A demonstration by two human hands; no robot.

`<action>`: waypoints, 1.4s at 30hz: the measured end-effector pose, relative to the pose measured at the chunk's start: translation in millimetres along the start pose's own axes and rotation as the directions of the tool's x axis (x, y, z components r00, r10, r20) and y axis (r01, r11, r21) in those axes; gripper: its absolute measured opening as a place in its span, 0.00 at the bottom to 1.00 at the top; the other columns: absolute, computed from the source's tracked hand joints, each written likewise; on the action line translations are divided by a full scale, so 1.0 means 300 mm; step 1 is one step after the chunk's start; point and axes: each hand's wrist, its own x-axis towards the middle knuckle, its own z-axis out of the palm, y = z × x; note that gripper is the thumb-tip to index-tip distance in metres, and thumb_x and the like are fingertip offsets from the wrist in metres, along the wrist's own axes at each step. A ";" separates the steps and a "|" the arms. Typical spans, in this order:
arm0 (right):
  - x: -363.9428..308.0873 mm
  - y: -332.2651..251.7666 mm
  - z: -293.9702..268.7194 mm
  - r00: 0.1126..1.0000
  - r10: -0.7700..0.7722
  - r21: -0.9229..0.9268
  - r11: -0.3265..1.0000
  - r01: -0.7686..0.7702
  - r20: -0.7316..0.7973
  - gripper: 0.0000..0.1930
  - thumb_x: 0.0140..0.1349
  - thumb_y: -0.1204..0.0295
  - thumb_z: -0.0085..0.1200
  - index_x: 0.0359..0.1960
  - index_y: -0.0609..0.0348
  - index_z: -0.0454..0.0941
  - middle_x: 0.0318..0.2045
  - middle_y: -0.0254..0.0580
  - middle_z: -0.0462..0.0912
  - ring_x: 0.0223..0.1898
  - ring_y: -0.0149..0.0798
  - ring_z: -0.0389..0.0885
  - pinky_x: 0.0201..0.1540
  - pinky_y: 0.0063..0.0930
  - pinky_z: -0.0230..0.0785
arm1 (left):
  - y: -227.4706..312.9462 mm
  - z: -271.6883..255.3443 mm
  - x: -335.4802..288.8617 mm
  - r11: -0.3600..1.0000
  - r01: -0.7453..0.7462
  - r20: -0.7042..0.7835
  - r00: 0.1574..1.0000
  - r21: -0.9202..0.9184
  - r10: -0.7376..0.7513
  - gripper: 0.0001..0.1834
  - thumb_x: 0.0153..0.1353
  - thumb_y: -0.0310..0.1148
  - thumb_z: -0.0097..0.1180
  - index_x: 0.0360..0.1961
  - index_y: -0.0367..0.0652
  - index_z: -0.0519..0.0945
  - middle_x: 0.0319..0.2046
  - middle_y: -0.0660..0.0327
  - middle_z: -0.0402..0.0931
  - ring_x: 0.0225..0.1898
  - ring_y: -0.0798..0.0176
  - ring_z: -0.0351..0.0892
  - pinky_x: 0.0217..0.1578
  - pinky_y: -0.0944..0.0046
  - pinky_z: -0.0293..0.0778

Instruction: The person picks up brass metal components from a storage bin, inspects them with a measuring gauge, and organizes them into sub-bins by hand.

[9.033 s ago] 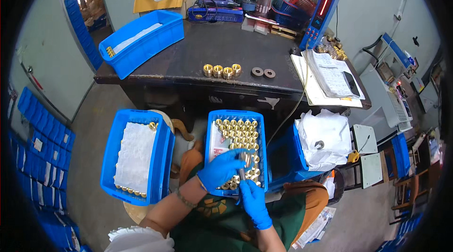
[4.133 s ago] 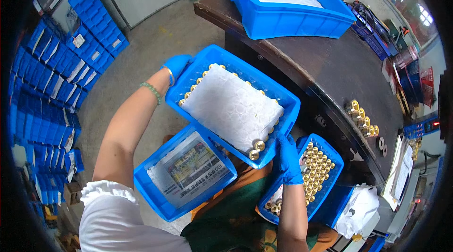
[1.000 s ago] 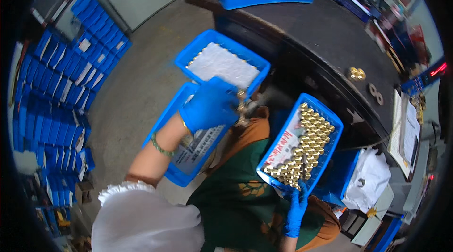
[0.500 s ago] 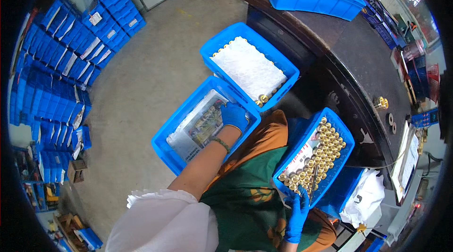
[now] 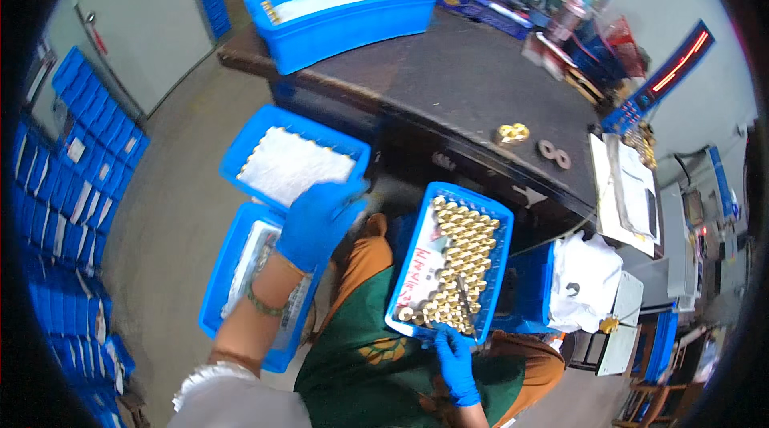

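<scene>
My left hand (image 5: 319, 224), in a blue glove, is raised between the bins. Its fingers point right, apart and somewhat blurred, with nothing seen in them. Below it lies a blue bin (image 5: 210, 300) with printed paper inside. Just beyond is another blue bin (image 5: 362, 163), its contents covered by a white sheet (image 5: 292, 167). My right hand (image 5: 455, 360), also gloved in blue, is closed at the near edge of a third blue bin (image 5: 503, 228) by my lap. It grips a slender dark tool (image 5: 466, 301) lying over rows of small brass fittings (image 5: 465, 248).
On the dark table (image 5: 448, 67) stand a large blue bin (image 5: 344, 27), a few brass pieces (image 5: 513, 134) and two grey rings (image 5: 554, 154). Papers (image 5: 621, 187) lie at its right end. A white bag (image 5: 583, 276) sits at right. Stacked blue bins (image 5: 60, 179) line the left.
My left hand has risen out of the paper-lined bin, and its fingers now point right. My view has swung right and up toward the table. The right hand stays by the fittings with the tool.
</scene>
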 end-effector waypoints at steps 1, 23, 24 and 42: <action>0.004 -0.014 -0.004 1.000 -0.004 -0.008 1.000 0.004 0.007 0.14 0.65 0.71 0.44 0.48 0.65 0.70 0.37 0.36 0.77 0.35 0.28 0.74 0.40 0.21 0.68 | 0.097 0.017 0.113 0.975 -0.222 -0.013 0.975 -0.003 0.222 0.14 0.54 0.33 0.54 0.42 0.42 0.76 0.41 0.50 0.74 0.42 0.52 0.75 0.41 0.58 0.71; -0.046 -0.137 -0.069 0.981 0.029 0.100 0.995 -0.010 -0.192 0.11 0.63 0.73 0.45 0.43 0.66 0.72 0.34 0.38 0.77 0.35 0.28 0.73 0.40 0.22 0.66 | 0.239 -0.032 0.312 0.965 -0.249 0.429 0.883 0.084 0.191 0.11 0.43 0.33 0.59 0.30 0.41 0.79 0.30 0.54 0.76 0.31 0.56 0.76 0.31 0.61 0.71; -0.035 -0.143 -0.073 0.982 0.045 0.092 0.995 -0.029 -0.185 0.12 0.63 0.73 0.45 0.45 0.67 0.72 0.36 0.38 0.77 0.36 0.29 0.73 0.42 0.22 0.66 | 0.171 -0.091 0.210 0.994 -0.107 0.417 0.905 0.025 0.087 0.11 0.43 0.32 0.59 0.30 0.40 0.79 0.29 0.54 0.76 0.29 0.58 0.76 0.30 0.61 0.70; -0.059 -0.071 0.044 0.979 0.152 0.090 0.986 -0.141 -0.133 0.11 0.62 0.72 0.48 0.44 0.63 0.72 0.36 0.35 0.76 0.32 0.28 0.74 0.36 0.20 0.68 | -0.690 0.074 -0.376 0.501 0.704 -0.087 0.618 0.504 -0.781 0.14 0.47 0.38 0.58 0.33 0.43 0.81 0.34 0.49 0.77 0.36 0.47 0.77 0.36 0.54 0.72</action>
